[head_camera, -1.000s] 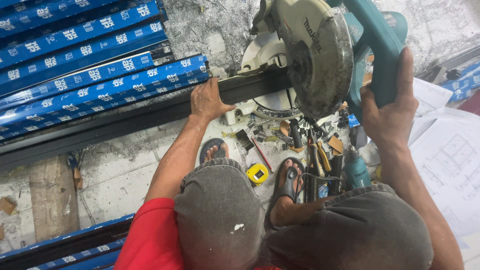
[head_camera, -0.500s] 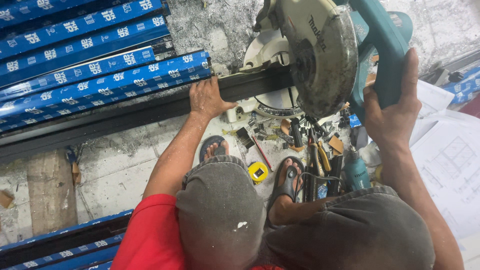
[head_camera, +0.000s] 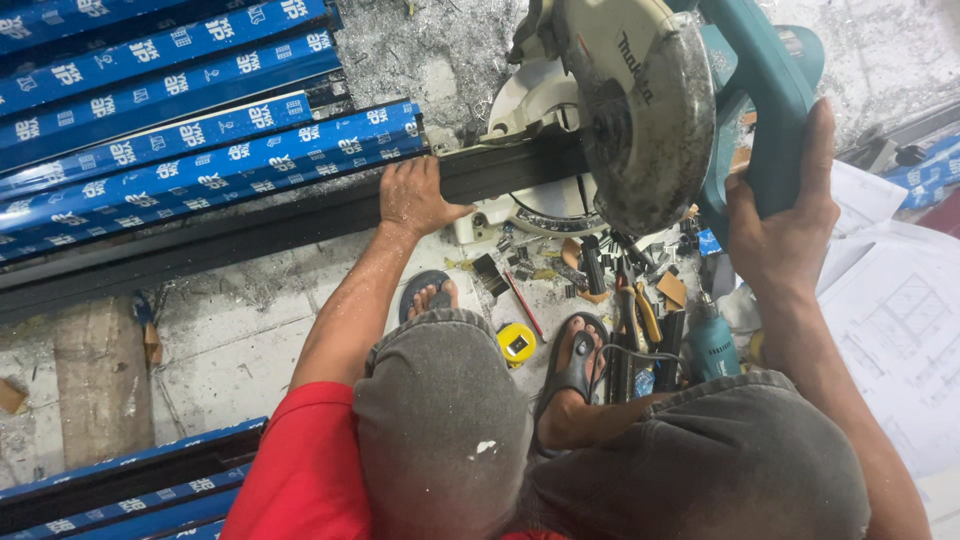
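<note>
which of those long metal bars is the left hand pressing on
The bare dark metal profile running under the saw, the only bar without blue printed film; the left hand rests on it beside the blue-wrapped bars.

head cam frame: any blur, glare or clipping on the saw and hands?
Head view: evenly lit, no hard shadows; left hand on the dark profile is sharp; saw blade guard is close and large, slightly soft, cut off by the top edge; right hand on the teal handle is clear; paper sheets look bright, near washed-out.

The round grey blade guard (head_camera: 640, 110) of the teal mitre saw now sits lower than a second ago, nearer the long dark metal bar (head_camera: 260, 225), as the right hand (head_camera: 785, 215) presses the handle down.
</note>
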